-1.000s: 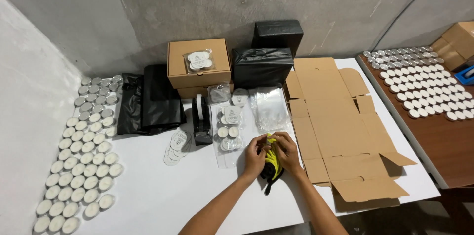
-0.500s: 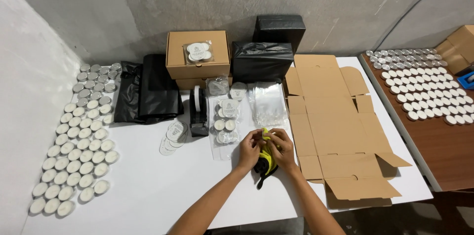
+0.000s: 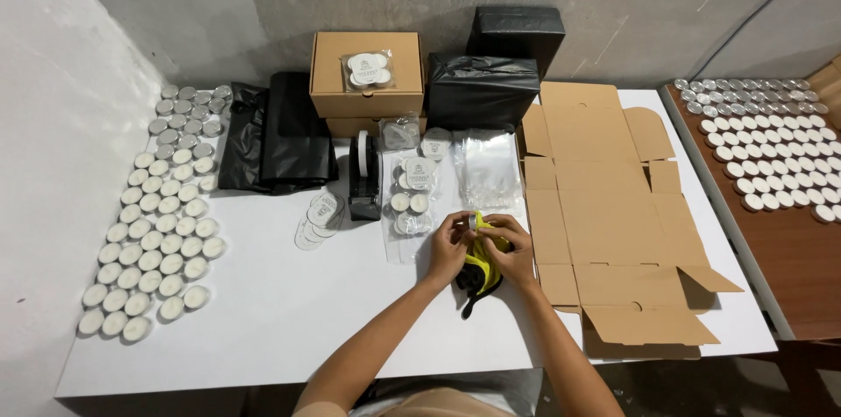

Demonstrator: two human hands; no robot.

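Both of my hands meet over a yellow and black tool (image 3: 481, 270) lying on the white table (image 3: 263, 321). My left hand (image 3: 448, 247) and my right hand (image 3: 508, 248) pinch its upper end, where a small grey piece shows between the fingertips. Just above my hands lies a clear bag of tealight candles (image 3: 410, 201) and a stack of empty clear bags (image 3: 487, 165). A black tape dispenser (image 3: 363, 176) stands left of the candle bag.
Several rows of tealights (image 3: 158, 207) cover the table's left. A flattened cardboard box (image 3: 604, 215) lies at right. Closed brown boxes (image 3: 366, 74), black bags (image 3: 279, 132) and black packages (image 3: 491, 84) sit at the back. More tealights (image 3: 766, 145) fill a brown table at right.
My hands stay together on the yellow and black tool, with small finger movements at its top. The view has shifted slightly.
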